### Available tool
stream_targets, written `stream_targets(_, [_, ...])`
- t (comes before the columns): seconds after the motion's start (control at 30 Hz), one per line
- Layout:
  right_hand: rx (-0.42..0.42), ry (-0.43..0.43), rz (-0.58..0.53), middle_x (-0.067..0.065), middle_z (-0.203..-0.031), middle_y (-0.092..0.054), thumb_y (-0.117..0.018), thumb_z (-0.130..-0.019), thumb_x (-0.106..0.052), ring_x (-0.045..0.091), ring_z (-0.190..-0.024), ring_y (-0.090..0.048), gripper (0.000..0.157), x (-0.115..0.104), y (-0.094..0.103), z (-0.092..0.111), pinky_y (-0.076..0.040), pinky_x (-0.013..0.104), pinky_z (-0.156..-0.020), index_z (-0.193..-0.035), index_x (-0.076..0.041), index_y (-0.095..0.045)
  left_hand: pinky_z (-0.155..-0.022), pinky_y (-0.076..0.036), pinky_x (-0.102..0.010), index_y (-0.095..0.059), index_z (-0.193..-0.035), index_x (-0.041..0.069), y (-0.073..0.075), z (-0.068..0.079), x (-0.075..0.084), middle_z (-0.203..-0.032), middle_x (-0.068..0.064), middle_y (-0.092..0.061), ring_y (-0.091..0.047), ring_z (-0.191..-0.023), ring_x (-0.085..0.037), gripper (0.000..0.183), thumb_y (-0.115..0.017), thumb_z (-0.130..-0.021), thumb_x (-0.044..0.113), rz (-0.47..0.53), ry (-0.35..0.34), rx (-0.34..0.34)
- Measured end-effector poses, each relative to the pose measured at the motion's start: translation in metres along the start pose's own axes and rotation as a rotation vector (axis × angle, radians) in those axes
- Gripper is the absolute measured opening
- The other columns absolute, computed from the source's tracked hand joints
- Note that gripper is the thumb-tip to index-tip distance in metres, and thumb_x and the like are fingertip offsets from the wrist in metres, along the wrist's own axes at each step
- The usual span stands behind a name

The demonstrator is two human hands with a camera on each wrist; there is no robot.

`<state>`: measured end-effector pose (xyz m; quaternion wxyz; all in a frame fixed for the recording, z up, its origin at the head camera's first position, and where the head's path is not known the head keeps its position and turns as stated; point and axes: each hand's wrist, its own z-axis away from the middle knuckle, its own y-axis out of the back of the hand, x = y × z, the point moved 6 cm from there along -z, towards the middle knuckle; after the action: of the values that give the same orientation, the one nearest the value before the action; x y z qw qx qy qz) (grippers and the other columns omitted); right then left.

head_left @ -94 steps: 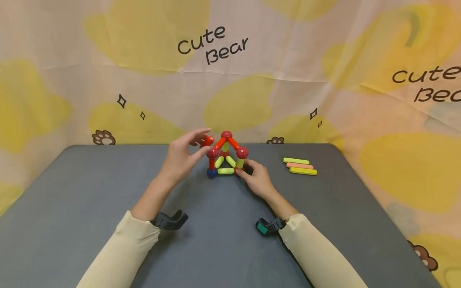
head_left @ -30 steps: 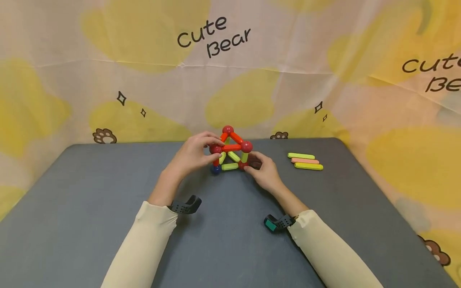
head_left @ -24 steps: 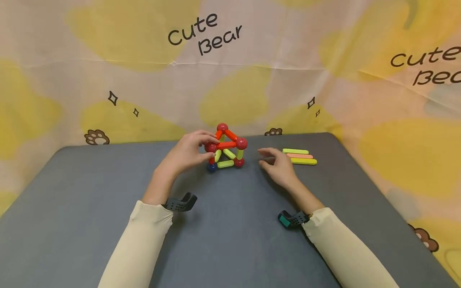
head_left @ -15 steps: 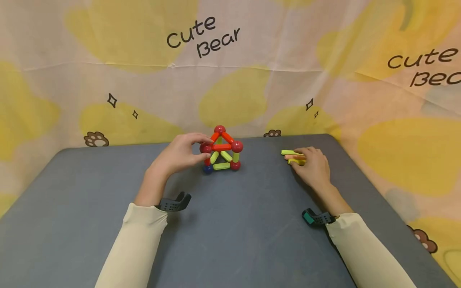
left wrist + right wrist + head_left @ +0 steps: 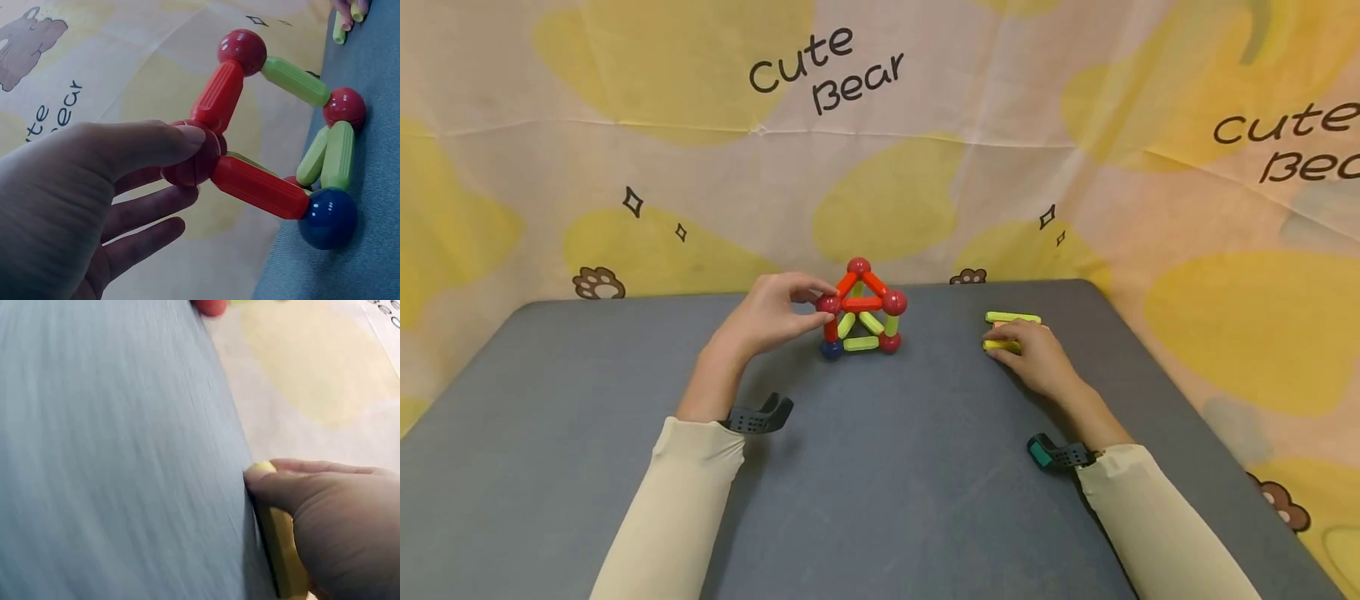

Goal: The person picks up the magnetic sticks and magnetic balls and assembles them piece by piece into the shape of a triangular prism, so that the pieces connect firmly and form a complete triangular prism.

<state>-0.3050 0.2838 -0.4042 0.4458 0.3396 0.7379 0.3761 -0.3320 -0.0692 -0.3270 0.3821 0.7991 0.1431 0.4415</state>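
A frame of magnetic rods and balls (image 5: 862,306) stands upright on the table, with red rods on top, green rods at the base and a blue ball (image 5: 328,219) at its lower front left corner. My left hand (image 5: 765,315) pinches the red ball (image 5: 187,164) at the upper front left corner between thumb and fingers. Off to the right, my right hand (image 5: 1037,357) pinches a yellow rod (image 5: 284,553), its far part hidden under the palm. Just behind lie a green rod (image 5: 1012,317) and an orange rod, mostly covered by the hand.
The grey table (image 5: 880,467) runs back to a patterned cloth backdrop (image 5: 1037,108). The frame stands near the table's rear edge, well left of the loose rods. Each wrist wears a dark strap (image 5: 762,415).
A red rod now bridges the two front top balls, brought in by my left hand. My right hand left the frame's lower ball, moved right and pinched the yellow rod, shifting it left.
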Motion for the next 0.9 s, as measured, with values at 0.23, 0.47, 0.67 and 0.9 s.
stream_targets(0.23, [0.149,0.045,-0.318,0.004,-0.1,-0.075,-0.08,-0.087,-0.018,0.015,-0.085,-0.064,0.023,-0.052,-0.021,-0.01,-0.053,0.026,-0.076,-0.109,-0.012,-0.079,-0.097,-0.057,-0.046,-0.074,-0.119,0.008,-0.005,-0.007,0.007,-0.117,-0.01,-0.074,-0.072,-0.104,-0.026,0.032,-0.079,-0.088,0.013,0.003,-0.05,0.028])
stream_targets(0.47, [0.278,0.088,-0.532,0.007,-0.103,-0.076,-0.082,-0.086,-0.018,0.015,-0.086,-0.069,0.024,-0.115,-0.037,-0.025,-0.059,0.029,-0.079,-0.109,-0.01,-0.079,-0.097,-0.058,-0.044,-0.075,-0.12,0.007,-0.013,-0.009,0.013,-0.111,-0.011,-0.078,-0.074,-0.1,-0.025,0.035,-0.081,-0.085,0.01,0.029,-0.112,0.065])
stream_targets(0.67, [0.347,0.05,-0.59,0.011,-0.1,-0.078,-0.084,-0.083,-0.016,0.02,-0.077,-0.069,0.027,-0.138,-0.051,-0.033,-0.059,0.03,-0.072,-0.107,-0.005,-0.079,-0.095,-0.059,-0.043,-0.074,-0.121,0.005,-0.019,-0.011,0.018,-0.112,-0.012,-0.077,-0.075,-0.099,-0.024,0.036,-0.08,-0.086,0.01,0.031,-0.149,0.07])
stream_targets(0.9, [0.375,-0.048,-0.734,0.014,-0.098,-0.079,-0.083,-0.084,-0.018,0.028,-0.082,-0.075,0.026,-0.142,-0.064,-0.039,-0.056,0.018,-0.065,-0.106,-0.005,-0.08,-0.095,-0.059,-0.043,-0.075,-0.121,0.009,-0.019,-0.008,0.024,-0.11,-0.008,-0.078,-0.074,-0.098,-0.021,0.036,-0.081,-0.086,0.016,-0.022,-0.137,0.048])
